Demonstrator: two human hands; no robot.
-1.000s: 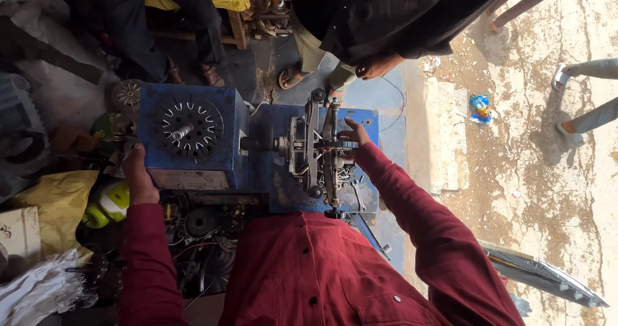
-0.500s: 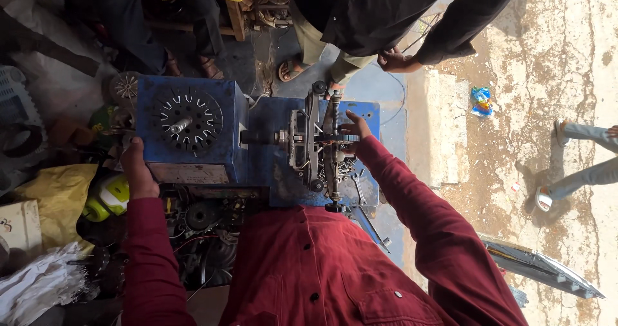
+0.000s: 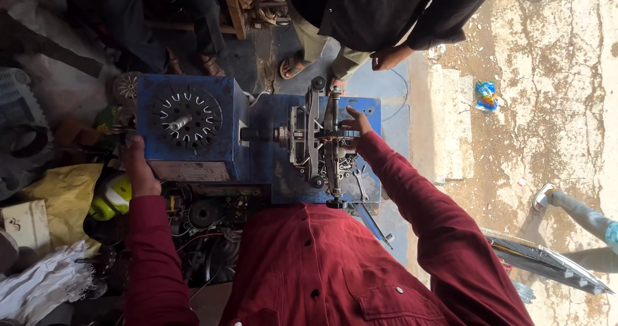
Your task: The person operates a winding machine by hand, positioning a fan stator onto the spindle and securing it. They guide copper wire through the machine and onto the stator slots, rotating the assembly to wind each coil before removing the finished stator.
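Head view: both my hands are on the blue machine [image 3: 257,152].
My left hand [image 3: 138,171] sits at nine o'clock, curled against the left edge of the blue box [image 3: 187,129]; I cannot tell whether it grips anything. The slotted metal disc [image 3: 187,116] lies on top of that box, just beside this hand. My right hand [image 3: 354,125] is at the centre, fingers bent and pressed onto the winding frame [image 3: 322,142], closed on its upright bar. Small spanners [image 3: 357,184] lie on the blue plate just below that hand. At twelve o'clock another person in dark clothes stands, one hand [image 3: 386,58] hanging loosely curled. A yellow bag [image 3: 64,194] lies at eight o'clock, and a blue wrapper [image 3: 486,95] at two o'clock on the floor.
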